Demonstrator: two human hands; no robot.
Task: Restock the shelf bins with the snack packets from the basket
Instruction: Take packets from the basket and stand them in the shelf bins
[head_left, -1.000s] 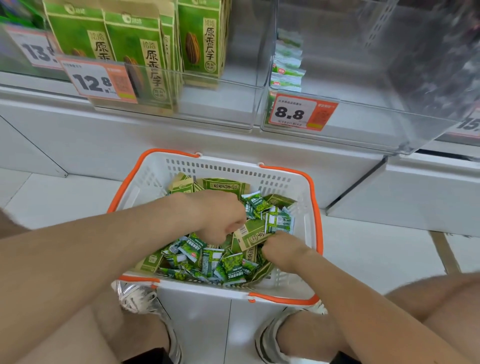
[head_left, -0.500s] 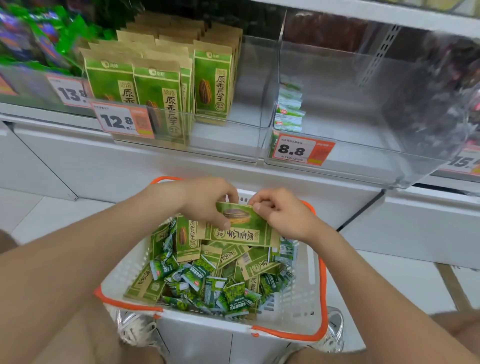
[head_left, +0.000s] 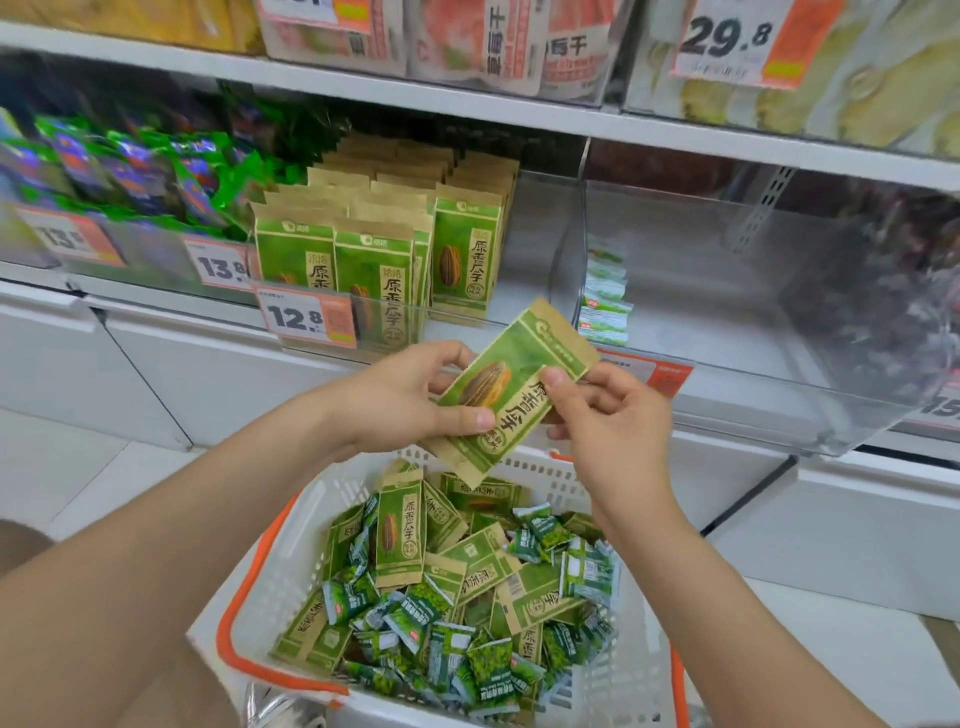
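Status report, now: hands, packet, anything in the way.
Left hand and right hand both pinching one seed packet, tilted, above the basket. Matching bin just ahead, space on its right side. Nothing seen between packet and bin.

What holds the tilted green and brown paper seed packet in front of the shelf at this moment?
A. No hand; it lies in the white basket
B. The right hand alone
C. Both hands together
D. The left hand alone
C: the left hand and the right hand both pinch the green and brown paper seed packet, above the white plastic basket with orange rim.
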